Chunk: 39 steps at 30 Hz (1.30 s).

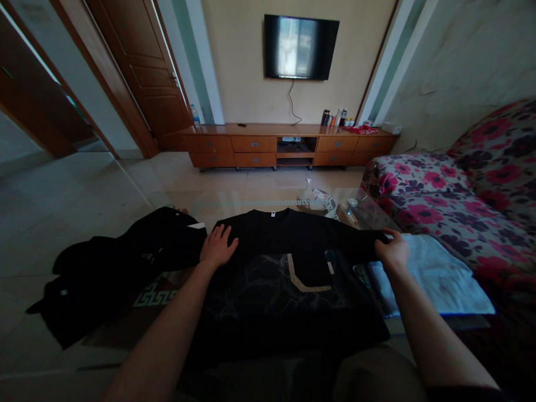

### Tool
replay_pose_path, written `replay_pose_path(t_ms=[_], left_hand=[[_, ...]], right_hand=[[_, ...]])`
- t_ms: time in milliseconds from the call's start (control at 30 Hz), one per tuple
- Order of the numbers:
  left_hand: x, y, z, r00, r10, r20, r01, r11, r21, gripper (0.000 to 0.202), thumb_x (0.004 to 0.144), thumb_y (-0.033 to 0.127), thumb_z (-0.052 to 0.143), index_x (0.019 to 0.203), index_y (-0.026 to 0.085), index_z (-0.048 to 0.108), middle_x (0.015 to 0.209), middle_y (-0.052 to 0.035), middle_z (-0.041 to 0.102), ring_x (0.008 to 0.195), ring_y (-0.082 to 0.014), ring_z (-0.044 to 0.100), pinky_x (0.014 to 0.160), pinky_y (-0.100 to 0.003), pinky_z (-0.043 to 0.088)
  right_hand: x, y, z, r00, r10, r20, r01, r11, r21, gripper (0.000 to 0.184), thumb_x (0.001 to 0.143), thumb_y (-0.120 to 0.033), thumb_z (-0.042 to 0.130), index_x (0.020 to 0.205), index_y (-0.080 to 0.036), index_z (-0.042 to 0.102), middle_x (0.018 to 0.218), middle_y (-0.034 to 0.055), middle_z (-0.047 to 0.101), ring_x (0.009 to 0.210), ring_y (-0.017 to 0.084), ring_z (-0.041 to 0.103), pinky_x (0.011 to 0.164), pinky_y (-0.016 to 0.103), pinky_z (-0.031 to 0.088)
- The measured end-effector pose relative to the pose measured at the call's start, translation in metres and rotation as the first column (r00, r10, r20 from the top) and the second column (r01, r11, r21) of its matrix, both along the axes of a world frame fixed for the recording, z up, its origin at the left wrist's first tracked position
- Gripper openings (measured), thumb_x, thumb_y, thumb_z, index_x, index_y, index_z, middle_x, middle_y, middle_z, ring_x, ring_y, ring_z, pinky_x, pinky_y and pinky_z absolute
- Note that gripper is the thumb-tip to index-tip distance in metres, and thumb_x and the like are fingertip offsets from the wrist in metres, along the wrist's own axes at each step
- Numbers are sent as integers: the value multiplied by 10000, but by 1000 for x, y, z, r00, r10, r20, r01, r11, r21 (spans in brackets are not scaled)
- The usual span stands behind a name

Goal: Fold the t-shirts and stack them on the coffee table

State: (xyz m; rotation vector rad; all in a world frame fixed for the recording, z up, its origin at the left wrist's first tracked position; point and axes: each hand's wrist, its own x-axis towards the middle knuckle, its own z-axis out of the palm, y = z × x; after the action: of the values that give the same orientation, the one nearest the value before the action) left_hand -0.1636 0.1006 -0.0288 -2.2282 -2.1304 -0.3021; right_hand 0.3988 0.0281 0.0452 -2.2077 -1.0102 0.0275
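A black shirt [269,233] with a dark patterned lower part and a tan-edged pocket [310,273] lies spread on a glass table. My left hand [218,247] rests on the shirt's left shoulder, fingers spread apart. At the far right, my right hand [391,249] pinches the end of the shirt's right sleeve [361,241]. Beneath that hand lies a folded light blue cloth [438,277]. To the left of my left hand is a heap of black clothes [120,259] with a white tag.
The glass table [197,197] has a Greek-key border. A clear plastic bag [316,194] and a small jar [351,207] sit past the shirt. A flowered sofa [483,199] borders the right side. Beyond stand a wooden TV cabinet [252,144] and a wall-mounted television [301,47].
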Motion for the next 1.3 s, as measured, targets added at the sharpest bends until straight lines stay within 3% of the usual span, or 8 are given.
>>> replay_pose_path(t_ms=[267,467,600,700,767,933,1200,1300], left_hand=[[2,-2,3,1000,1,7,-1,1000,-3,707,983,608,302,1554,202,398,1648,-102,315,1538,-285,229,1226,-453,212],[3,1,0,1000,23,11,-22,1000,-2,704,979,602,316,1555,206,396,1653,-100,304,1543,-281,212,1226,-460,205],[3,0,0,1000,10,7,-10,1000,2,710,979,605,312,1552,195,401,1651,-110,306,1537,-292,231,1221,-465,218],[3,0,1,1000,-2,-3,2,1000,-2,712,979,605,311,1551,190,402,1648,-111,312,1536,-289,232,1222,-458,221],[2,0,1,1000,9,-5,-9,1000,-3,709,977,607,314,1550,200,404,1650,-99,313,1539,-284,225,1225,-454,216],[1,2,-2,1000,11,1,-11,1000,2,728,971,623,308,1550,193,405,1651,-102,308,1539,-283,226,1223,-451,225],[1,1,-2,1000,6,3,-6,1000,0,730,978,617,285,1567,196,377,1657,-104,293,1541,-283,219,1226,-457,213],[1,1,-2,1000,6,3,-6,1000,-13,731,976,619,291,1567,197,377,1661,-101,282,1543,-283,213,1227,-459,213]], right_hand=[[4,5,-8,993,101,-68,-106,990,-90,526,727,-216,569,1222,-170,740,915,120,739,807,251,674,785,363,529],[-46,-3,22,900,318,299,-309,948,-77,607,859,-231,508,1459,-142,542,1444,162,543,1185,281,605,1005,384,481],[-105,-14,31,556,719,416,-666,686,-295,618,920,-130,435,1531,-219,453,1590,66,408,1318,245,509,1094,367,436],[-139,-21,18,331,887,323,-711,459,-533,609,909,-68,427,1474,-270,531,1566,49,451,1244,247,552,1061,401,464],[-149,-26,8,294,912,285,-689,409,-598,577,906,-63,439,1431,-259,574,1544,70,475,1196,257,584,987,396,508],[-144,-33,-4,324,899,295,-659,438,-612,580,914,-64,426,1446,-251,559,1563,90,444,1158,259,623,939,375,522],[-148,-38,4,315,928,199,-757,372,-538,755,917,-95,460,1589,-392,290,1545,59,454,1198,222,614,984,341,473],[-130,-29,19,458,872,174,-790,489,-369,615,950,-110,406,1545,-264,379,1408,86,563,1176,188,610,997,309,455]])
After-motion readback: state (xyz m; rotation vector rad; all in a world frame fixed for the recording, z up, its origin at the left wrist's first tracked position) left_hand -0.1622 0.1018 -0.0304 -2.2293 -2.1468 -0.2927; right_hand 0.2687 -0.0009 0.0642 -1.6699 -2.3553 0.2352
